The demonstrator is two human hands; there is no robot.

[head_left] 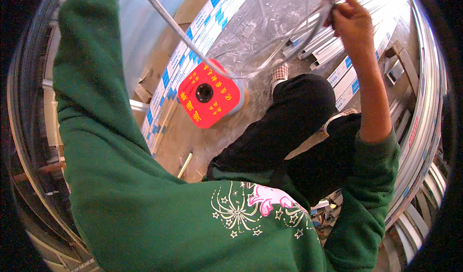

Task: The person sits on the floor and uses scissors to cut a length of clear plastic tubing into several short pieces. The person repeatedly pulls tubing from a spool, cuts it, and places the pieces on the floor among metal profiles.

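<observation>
My right hand [351, 25] is raised at the upper right, its fingers pinched round a long, flexible grey strip [183, 36]. A small dark piece shows at the fingertips; I cannot make out what it is. The strip droops in a wide loop, and its other side climbs out at the top edge. Beneath the loop, a reel with a red square face [221, 92] and a dark round hub rests on the floor. My left arm [91, 60], in a green sleeve, stretches up past the top left edge, so the left hand is out of sight.
White and blue wrapped profiles [205, 26] lie left of the reel. Bare metal profiles [333, 50] are stacked at the right, with long bundled lengths [418, 142] along the far right. A thin pale rod [185, 165] lies on the floor [231, 127]. My shoe [279, 70] is beside the reel.
</observation>
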